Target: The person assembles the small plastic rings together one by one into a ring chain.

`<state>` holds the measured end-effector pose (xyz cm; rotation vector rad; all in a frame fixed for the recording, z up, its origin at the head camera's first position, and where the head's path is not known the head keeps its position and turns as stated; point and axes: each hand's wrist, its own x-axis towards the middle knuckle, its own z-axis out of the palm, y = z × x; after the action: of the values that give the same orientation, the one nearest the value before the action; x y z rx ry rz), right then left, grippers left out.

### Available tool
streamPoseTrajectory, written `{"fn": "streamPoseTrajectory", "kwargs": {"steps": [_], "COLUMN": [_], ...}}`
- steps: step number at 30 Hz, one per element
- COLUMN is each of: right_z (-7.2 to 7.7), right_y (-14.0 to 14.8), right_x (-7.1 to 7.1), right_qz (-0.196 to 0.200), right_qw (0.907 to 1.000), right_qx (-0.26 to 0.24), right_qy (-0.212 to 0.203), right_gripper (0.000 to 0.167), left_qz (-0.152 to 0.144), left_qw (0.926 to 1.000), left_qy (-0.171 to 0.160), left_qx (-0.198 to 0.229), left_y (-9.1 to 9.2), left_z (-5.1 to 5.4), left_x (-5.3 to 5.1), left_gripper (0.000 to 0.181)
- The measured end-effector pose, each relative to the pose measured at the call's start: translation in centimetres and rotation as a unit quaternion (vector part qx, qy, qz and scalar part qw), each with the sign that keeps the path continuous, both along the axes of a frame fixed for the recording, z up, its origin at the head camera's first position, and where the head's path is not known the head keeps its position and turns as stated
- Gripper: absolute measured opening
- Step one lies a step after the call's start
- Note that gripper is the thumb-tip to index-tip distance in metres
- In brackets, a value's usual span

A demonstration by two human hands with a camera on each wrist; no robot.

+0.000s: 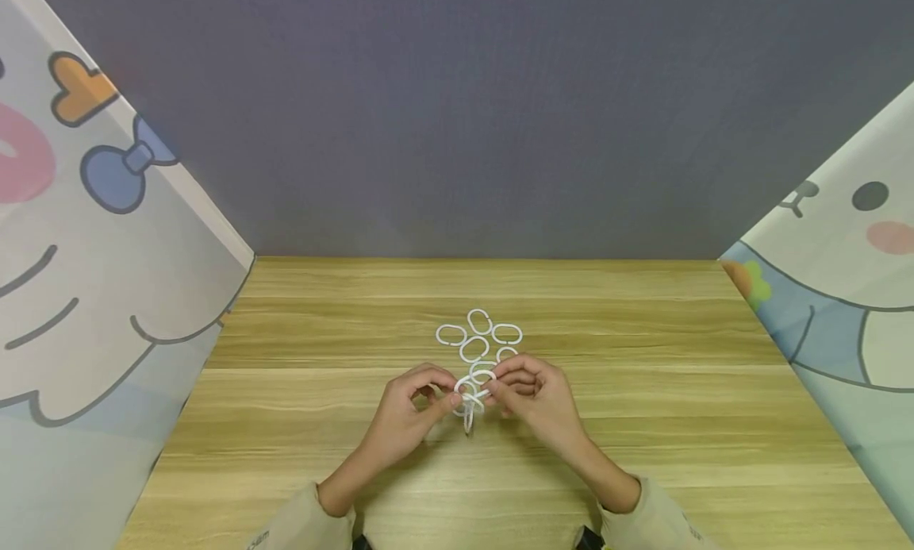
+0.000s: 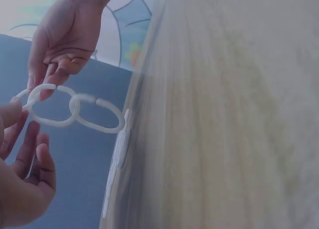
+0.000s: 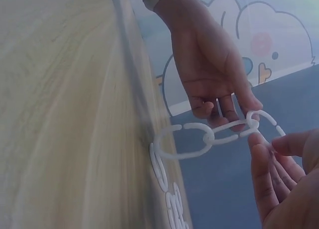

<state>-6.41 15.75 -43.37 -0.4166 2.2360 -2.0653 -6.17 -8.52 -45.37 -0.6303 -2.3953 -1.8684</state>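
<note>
Between the two hands hang several white oval links joined in a short chain; in the left wrist view two of them [image 2: 52,123] [image 2: 102,128] dangle, each with a small gap in its rim. The left hand [image 1: 407,415] pinches a link at the top of the chain between thumb and finger. On the other side, the right hand [image 1: 539,395] pinches a link [image 3: 266,114] that meets the left hand's link. In the right wrist view the lowest link [image 3: 182,156] hangs free beneath. Fingertips hide part of where the held links cross.
Loose white links [image 1: 451,335] lie flat on the wooden table [image 1: 321,312] just beyond the hands, several of them close together. A grey panel [image 1: 485,121] stands behind the table, and cartoon-printed panels [image 1: 114,296] rise at both sides.
</note>
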Motion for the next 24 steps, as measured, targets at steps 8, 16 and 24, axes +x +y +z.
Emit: {"fn": "streamPoseTrajectory", "kwargs": {"steps": [8, 16, 24], "right_z": [-0.5, -0.9, -2.5], "right_y": [-0.1, 0.0, 0.6], "right_x": [0.3, 0.2, -0.8], "right_qz": [0.029, 0.035, 0.012], "right_qw": [0.999, 0.9985, 0.9978], "right_qx": [-0.01, 0.01, 0.046], "right_qy": [0.031, 0.04, 0.046], "right_gripper": [0.013, 0.009, 0.009], "left_qz": [0.024, 0.039, 0.06], "left_qw": [0.9994, 0.9981, 0.9975], "left_qy": [0.012, 0.029, 0.022], "left_qx": [0.023, 0.037, 0.031], "left_y": [-0.2, -0.5, -0.9], "left_z": [-0.2, -0.1, 0.1], "left_x": [-0.1, -0.4, -0.8], "left_gripper": [0.005, 0.007, 0.005]}}
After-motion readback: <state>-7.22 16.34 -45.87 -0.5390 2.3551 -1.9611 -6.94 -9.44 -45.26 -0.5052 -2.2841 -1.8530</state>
